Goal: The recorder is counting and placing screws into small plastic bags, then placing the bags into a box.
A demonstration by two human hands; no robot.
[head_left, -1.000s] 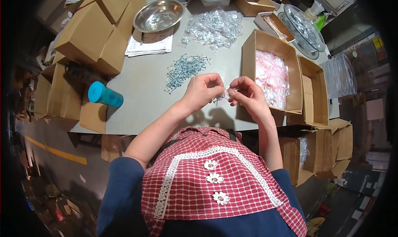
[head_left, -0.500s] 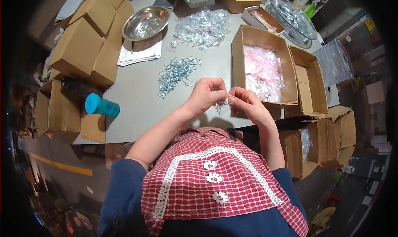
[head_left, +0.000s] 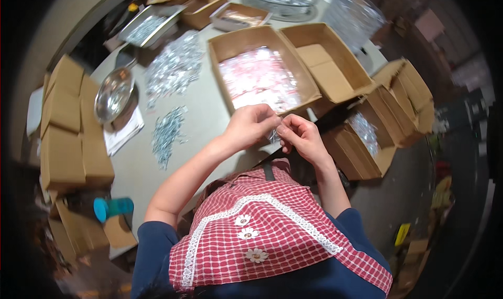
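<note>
Close together at the near edge of the table, my left hand point(head_left: 250, 126) and my right hand point(head_left: 303, 136) pinch a small clear plastic bag point(head_left: 273, 136) between thumbs and fingers. Metal pieces, likely screws, showed in it a moment before; now it is mostly hidden by the fingers. Just beyond my hands is a cardboard box point(head_left: 309, 92) holding many small bags point(head_left: 259, 79) with pinkish edges. Left of my left hand, loose silver screws point(head_left: 168, 136) lie in a pile, and farther back is a heap of filled clear bags point(head_left: 175, 63).
A steel bowl point(head_left: 113, 95) sits on papers at the left, near stacked cartons point(head_left: 63, 157) and a teal bottle point(head_left: 113, 208). A metal tray point(head_left: 149, 29) stands farther back. Another open carton point(head_left: 322, 63) adjoins the box; a lower carton point(head_left: 343, 150) at right holds clear bags.
My view has turned to the right, so the table's things appear shifted left and tilted. Both hands keep their pinch on the bag, which now shows less between the fingers.
</note>
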